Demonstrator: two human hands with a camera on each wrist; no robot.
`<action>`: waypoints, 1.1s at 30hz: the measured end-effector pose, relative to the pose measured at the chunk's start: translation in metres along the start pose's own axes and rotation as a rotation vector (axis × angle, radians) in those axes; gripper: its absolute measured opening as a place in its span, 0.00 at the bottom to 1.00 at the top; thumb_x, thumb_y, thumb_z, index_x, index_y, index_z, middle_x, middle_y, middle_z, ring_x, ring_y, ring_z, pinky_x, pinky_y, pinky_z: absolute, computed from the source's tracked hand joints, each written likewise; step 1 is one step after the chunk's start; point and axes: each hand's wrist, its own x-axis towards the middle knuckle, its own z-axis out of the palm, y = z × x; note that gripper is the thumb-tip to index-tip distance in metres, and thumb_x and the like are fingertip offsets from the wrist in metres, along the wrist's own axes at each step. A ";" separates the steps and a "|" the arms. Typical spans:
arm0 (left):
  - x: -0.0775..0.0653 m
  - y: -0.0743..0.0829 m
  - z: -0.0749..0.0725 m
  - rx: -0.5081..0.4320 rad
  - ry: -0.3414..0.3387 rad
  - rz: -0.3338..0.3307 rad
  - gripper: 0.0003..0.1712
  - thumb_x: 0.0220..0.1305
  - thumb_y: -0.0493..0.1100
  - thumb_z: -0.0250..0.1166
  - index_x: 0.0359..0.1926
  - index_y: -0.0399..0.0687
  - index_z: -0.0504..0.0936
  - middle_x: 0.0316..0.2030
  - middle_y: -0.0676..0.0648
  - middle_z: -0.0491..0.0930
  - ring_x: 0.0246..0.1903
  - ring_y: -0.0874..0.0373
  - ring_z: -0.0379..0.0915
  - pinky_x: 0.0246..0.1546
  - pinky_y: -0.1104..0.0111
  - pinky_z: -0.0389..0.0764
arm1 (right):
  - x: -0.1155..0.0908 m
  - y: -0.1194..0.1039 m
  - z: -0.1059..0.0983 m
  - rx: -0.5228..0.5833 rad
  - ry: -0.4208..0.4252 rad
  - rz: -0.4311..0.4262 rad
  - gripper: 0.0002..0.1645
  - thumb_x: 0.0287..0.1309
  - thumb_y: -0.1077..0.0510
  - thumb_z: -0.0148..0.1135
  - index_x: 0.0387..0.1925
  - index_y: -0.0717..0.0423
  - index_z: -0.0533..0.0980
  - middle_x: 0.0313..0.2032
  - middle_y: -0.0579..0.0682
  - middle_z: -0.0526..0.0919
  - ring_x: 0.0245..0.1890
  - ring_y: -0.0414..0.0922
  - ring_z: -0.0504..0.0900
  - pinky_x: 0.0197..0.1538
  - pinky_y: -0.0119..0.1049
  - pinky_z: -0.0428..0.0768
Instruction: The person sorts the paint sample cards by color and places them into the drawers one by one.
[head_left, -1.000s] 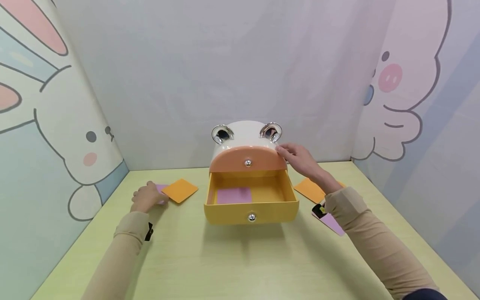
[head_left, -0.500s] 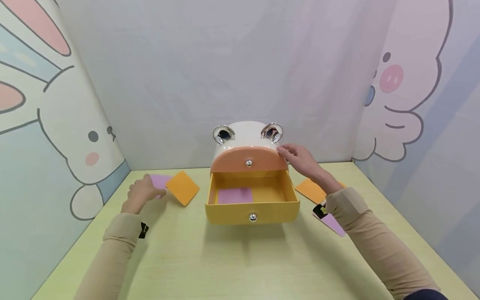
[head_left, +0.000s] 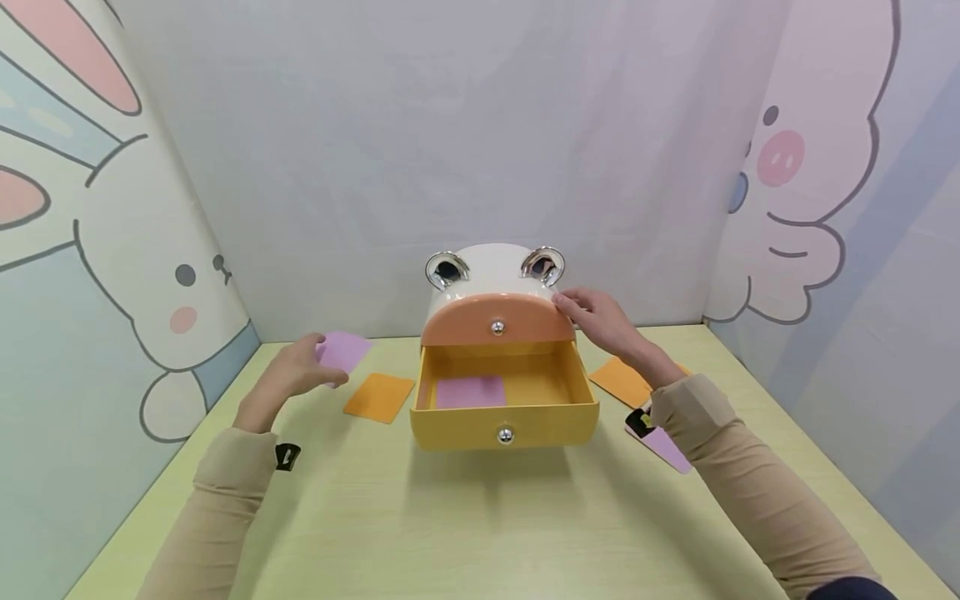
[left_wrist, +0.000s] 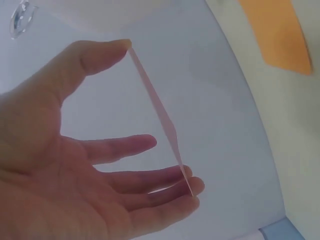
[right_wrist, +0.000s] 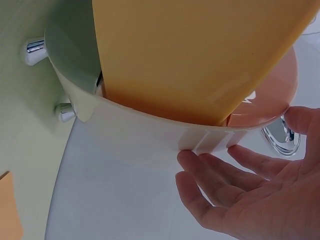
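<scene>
My left hand (head_left: pixel 296 367) holds a thin purple square sheet (head_left: pixel 343 350) above the left side of the table. In the left wrist view, the sheet (left_wrist: pixel 157 107) spans from my thumb tip to my lower fingertips, seen nearly edge-on. At the centre stands a frog-like drawer box, white with silver-rimmed eyes. Its yellow lower drawer (head_left: pixel 502 425) is pulled out, with another purple sheet (head_left: pixel 470 391) lying inside; its orange upper drawer (head_left: pixel 465 321) is closed. My right hand (head_left: pixel 600 318) touches the box's upper right side, fingertips against the white wall (right_wrist: pixel 150 135) and thumb at the front rim.
An orange square sheet (head_left: pixel 380 397) lies on the table left of the box. Right of it are another orange sheet (head_left: pixel 618 381) and a purple one (head_left: pixel 667 450), partly under my right forearm. A grey-white curtain (head_left: pixel 360 167) backs the table, with cartoon-printed walls at both sides.
My left hand has raised the purple sheet from the table. The orange sheet that overlapped it has tipped, slid off and now lies flat nearer the box. The right hand keeps its place.
</scene>
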 end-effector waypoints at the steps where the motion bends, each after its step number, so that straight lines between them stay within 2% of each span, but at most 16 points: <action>1: -0.002 0.004 -0.002 -0.005 -0.007 0.010 0.54 0.51 0.53 0.68 0.70 0.27 0.53 0.63 0.24 0.64 0.55 0.33 0.68 0.55 0.41 0.71 | 0.000 0.000 0.000 0.001 0.000 0.002 0.37 0.69 0.35 0.42 0.67 0.56 0.66 0.63 0.59 0.73 0.60 0.58 0.74 0.62 0.57 0.72; 5: -0.008 0.017 -0.006 -0.027 -0.024 0.054 0.53 0.51 0.51 0.69 0.70 0.30 0.55 0.59 0.27 0.69 0.46 0.41 0.71 0.43 0.54 0.77 | 0.000 0.000 0.000 0.003 -0.003 0.008 0.38 0.69 0.34 0.42 0.67 0.56 0.65 0.63 0.58 0.73 0.60 0.58 0.74 0.63 0.58 0.72; 7: -0.011 0.023 -0.008 -0.042 -0.035 0.083 0.51 0.50 0.50 0.69 0.70 0.31 0.56 0.55 0.29 0.72 0.43 0.44 0.71 0.39 0.61 0.76 | 0.000 0.000 0.000 0.004 -0.005 0.009 0.38 0.69 0.34 0.42 0.67 0.56 0.65 0.63 0.58 0.73 0.61 0.58 0.73 0.63 0.58 0.72; 9: -0.014 0.028 -0.009 -0.046 -0.040 0.125 0.50 0.50 0.49 0.70 0.69 0.33 0.58 0.53 0.31 0.74 0.42 0.46 0.71 0.38 0.63 0.75 | 0.000 0.000 0.000 0.005 -0.006 0.009 0.38 0.69 0.34 0.42 0.67 0.56 0.66 0.63 0.58 0.73 0.61 0.58 0.73 0.63 0.58 0.72; 19: -0.036 0.052 -0.022 -0.081 -0.064 0.305 0.41 0.48 0.47 0.73 0.63 0.42 0.70 0.48 0.39 0.77 0.41 0.50 0.71 0.37 0.67 0.73 | 0.001 0.000 0.000 0.009 -0.008 0.008 0.38 0.69 0.34 0.42 0.67 0.56 0.65 0.63 0.59 0.73 0.61 0.58 0.73 0.63 0.58 0.71; 25: -0.051 0.070 -0.029 -0.050 -0.061 0.403 0.36 0.49 0.46 0.72 0.61 0.49 0.73 0.45 0.44 0.77 0.41 0.52 0.71 0.38 0.66 0.73 | 0.002 -0.001 -0.001 0.016 -0.002 0.019 0.39 0.68 0.32 0.42 0.66 0.55 0.66 0.63 0.57 0.73 0.61 0.58 0.73 0.63 0.59 0.71; 33: -0.060 0.085 -0.029 -0.062 -0.086 0.491 0.33 0.49 0.43 0.72 0.59 0.51 0.75 0.43 0.48 0.77 0.43 0.54 0.70 0.41 0.64 0.73 | 0.001 0.000 0.001 0.009 0.003 0.012 0.39 0.68 0.32 0.42 0.66 0.55 0.67 0.62 0.58 0.74 0.61 0.58 0.73 0.62 0.59 0.72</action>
